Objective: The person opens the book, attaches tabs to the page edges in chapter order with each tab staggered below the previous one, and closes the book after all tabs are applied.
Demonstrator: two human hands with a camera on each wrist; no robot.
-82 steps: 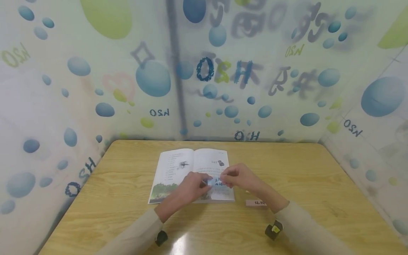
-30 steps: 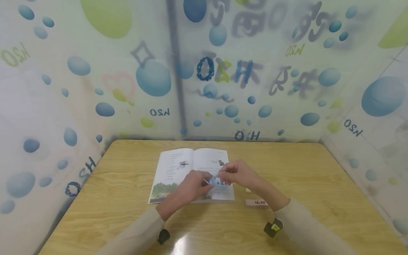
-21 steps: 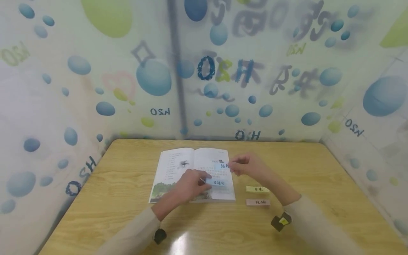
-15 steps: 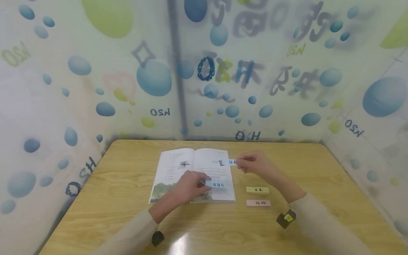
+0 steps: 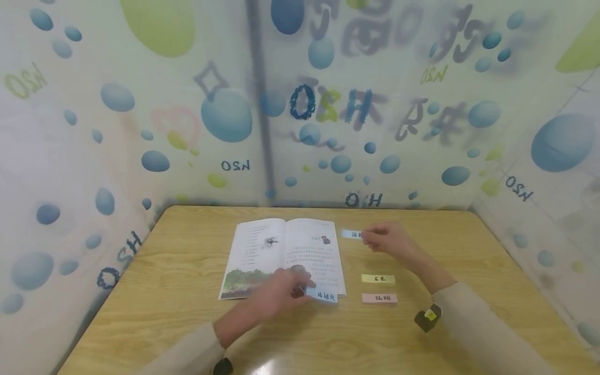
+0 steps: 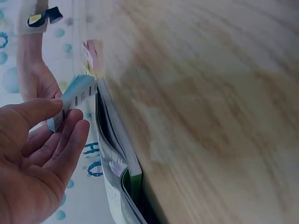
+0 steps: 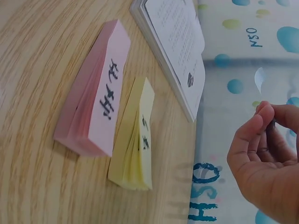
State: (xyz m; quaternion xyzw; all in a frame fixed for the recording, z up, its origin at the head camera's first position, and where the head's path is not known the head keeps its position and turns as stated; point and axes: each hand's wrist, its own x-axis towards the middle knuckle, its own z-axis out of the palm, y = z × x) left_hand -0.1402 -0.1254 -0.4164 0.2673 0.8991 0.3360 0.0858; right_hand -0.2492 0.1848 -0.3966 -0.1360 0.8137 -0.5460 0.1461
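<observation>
My left hand (image 5: 274, 298) pinches a pad of pale blue sticky notes (image 5: 323, 295) with dark handwriting, over the near right corner of the open book (image 5: 262, 255). In the left wrist view the pad (image 6: 77, 96) sits between thumb and fingers, its sheets fanning at one end. Beyond the book's right edge, my right hand (image 5: 389, 240) holds a single blue sticky note (image 5: 351, 234) by one end, between thumb and fingertips. That loose note (image 7: 260, 80) curls up from the fingertips in the right wrist view. Handwriting shows on it in the head view.
Right of the book, a yellow sticky note pad (image 5: 377, 279) and a pink sticky note pad (image 5: 379, 298) lie on the wooden table (image 5: 187, 333), both with handwriting. A wall (image 5: 319, 146) with bubble prints stands behind the table.
A blue note has come off the pad in my right hand and moved right, past the book. My left hand has drawn the pad nearer. The yellow pad, partly hidden before, now shows fully.
</observation>
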